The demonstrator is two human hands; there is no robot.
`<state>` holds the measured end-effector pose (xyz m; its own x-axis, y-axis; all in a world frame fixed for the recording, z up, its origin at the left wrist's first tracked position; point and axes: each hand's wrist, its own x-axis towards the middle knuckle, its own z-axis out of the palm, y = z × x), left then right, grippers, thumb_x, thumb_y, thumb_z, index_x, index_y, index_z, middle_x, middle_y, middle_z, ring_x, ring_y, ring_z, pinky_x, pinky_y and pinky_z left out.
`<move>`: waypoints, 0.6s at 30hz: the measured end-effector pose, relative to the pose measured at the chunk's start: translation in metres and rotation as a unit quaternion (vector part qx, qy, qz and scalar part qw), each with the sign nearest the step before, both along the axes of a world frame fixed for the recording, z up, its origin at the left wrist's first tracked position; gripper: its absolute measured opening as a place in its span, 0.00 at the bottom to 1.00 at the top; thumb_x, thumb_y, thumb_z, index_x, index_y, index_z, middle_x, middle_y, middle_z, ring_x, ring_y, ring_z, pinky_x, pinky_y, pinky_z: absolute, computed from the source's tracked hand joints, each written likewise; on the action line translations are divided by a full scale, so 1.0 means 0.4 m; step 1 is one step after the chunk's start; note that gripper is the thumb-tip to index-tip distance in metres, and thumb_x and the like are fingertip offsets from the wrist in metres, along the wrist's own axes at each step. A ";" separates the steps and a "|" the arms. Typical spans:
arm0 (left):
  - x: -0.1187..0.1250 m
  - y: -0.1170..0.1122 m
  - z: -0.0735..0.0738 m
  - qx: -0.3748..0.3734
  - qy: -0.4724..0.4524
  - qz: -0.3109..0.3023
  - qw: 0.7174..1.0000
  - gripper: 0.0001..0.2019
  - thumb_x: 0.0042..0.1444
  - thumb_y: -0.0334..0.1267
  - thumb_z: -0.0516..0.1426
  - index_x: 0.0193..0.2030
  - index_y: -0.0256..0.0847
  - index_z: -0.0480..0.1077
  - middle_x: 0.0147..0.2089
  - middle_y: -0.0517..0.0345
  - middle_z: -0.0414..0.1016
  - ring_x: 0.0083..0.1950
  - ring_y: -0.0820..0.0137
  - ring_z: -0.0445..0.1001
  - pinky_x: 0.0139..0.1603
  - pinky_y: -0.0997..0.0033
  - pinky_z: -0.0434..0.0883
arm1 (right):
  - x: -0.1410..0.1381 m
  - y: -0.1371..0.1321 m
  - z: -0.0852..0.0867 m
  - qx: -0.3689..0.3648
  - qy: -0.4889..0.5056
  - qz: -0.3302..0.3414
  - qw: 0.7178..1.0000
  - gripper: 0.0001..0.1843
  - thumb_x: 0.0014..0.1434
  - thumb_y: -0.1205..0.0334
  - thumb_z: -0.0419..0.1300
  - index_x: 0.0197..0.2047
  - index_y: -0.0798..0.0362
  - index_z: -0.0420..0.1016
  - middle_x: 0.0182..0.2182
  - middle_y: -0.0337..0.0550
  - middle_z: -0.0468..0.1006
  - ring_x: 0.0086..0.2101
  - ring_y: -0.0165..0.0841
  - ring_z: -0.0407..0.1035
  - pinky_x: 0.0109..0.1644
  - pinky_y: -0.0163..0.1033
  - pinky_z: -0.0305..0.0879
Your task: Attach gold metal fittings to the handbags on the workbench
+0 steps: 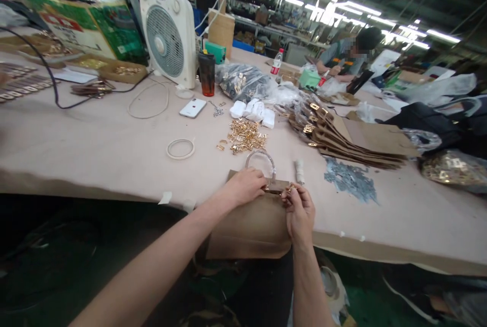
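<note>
A brown handbag [247,230] leans against the table's front edge, its upper part on the tabletop. Its arched handle [262,153] is wrapped in clear plastic. My left hand [249,186] is closed on the bag's top edge, its fingertips at a narrow strap beside the handle. On the other side, my right hand [299,210] pinches a small gold metal fitting [289,190] at the strap's end. The fingers partly hide that fitting and the strap. Beyond the handle lies a loose pile of gold fittings [245,136].
A tape roll [180,149], a phone [193,108] and a fan [167,37] are to the left. On the right lie stacked brown bag pieces [353,139], grey scraps [350,180] and a white roll [300,171]. Another person [348,53] sits across the table.
</note>
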<state>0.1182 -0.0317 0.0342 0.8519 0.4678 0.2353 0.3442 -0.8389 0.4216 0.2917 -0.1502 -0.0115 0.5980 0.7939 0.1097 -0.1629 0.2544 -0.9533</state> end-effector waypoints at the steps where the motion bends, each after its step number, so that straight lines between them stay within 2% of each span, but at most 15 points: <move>1: 0.006 0.009 0.001 -0.010 0.004 0.004 1.000 0.05 0.60 0.35 0.64 0.42 0.39 0.77 0.45 0.48 0.80 0.51 0.56 0.76 0.58 0.58 0.71 | 0.000 -0.003 0.000 -0.002 -0.012 0.000 1.000 0.15 0.63 0.51 0.68 0.49 0.49 0.77 0.38 0.41 0.79 0.34 0.29 0.73 0.39 0.36 0.69; 5: 0.048 0.043 0.005 -0.080 -0.104 0.026 0.991 0.04 0.62 0.34 0.62 0.41 0.44 0.79 0.42 0.52 0.80 0.43 0.61 0.78 0.49 0.66 0.71 | -0.007 -0.022 0.011 -0.048 -0.127 0.021 0.991 0.16 0.65 0.51 0.65 0.52 0.49 0.77 0.39 0.43 0.81 0.36 0.34 0.75 0.44 0.42 0.73; 10: 0.129 0.079 0.039 -0.122 -0.188 -0.008 0.975 0.06 0.58 0.34 0.64 0.41 0.45 0.81 0.39 0.54 0.83 0.41 0.61 0.79 0.45 0.69 0.72 | -0.043 -0.010 0.041 -0.069 -0.320 0.103 0.939 0.14 0.67 0.55 0.62 0.52 0.49 0.81 0.46 0.49 0.82 0.45 0.41 0.76 0.51 0.46 0.73; 12: 0.151 0.081 0.057 -0.152 -0.200 -0.022 0.968 0.07 0.57 0.35 0.64 0.43 0.46 0.81 0.38 0.57 0.84 0.39 0.63 0.80 0.43 0.70 0.72 | -0.052 0.015 0.046 -0.073 -0.369 0.091 0.922 0.12 0.67 0.59 0.60 0.50 0.49 0.82 0.45 0.49 0.83 0.45 0.42 0.75 0.52 0.46 0.72; 15: 0.158 0.056 0.082 -0.219 -0.190 -0.051 0.956 0.13 0.57 0.36 0.64 0.49 0.47 0.81 0.39 0.58 0.85 0.41 0.63 0.81 0.45 0.70 0.72 | -0.053 0.045 0.056 -0.094 -0.388 0.039 0.916 0.15 0.64 0.66 0.58 0.51 0.50 0.81 0.46 0.50 0.83 0.48 0.44 0.75 0.56 0.48 0.71; 16: 0.160 0.043 0.087 -0.245 -0.181 -0.047 0.951 0.15 0.57 0.37 0.65 0.51 0.48 0.80 0.41 0.58 0.86 0.42 0.62 0.82 0.47 0.69 0.73 | -0.051 0.047 0.064 -0.102 -0.386 0.023 0.916 0.19 0.62 0.69 0.58 0.53 0.50 0.80 0.48 0.50 0.83 0.51 0.45 0.75 0.58 0.48 0.71; 18: 0.188 0.022 0.087 -0.308 -0.190 0.021 0.932 0.18 0.54 0.40 0.68 0.52 0.48 0.79 0.44 0.57 0.85 0.46 0.59 0.81 0.50 0.66 0.74 | -0.047 0.040 0.084 -0.122 -0.385 0.006 0.915 0.26 0.59 0.73 0.58 0.59 0.51 0.79 0.52 0.50 0.83 0.54 0.44 0.75 0.61 0.46 0.70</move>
<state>0.1933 -0.0230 0.0690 0.7390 0.6457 0.1922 0.0986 -0.3858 0.9173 0.2729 -0.1341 0.0219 0.4089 0.8573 0.3127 0.5785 0.0215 -0.8154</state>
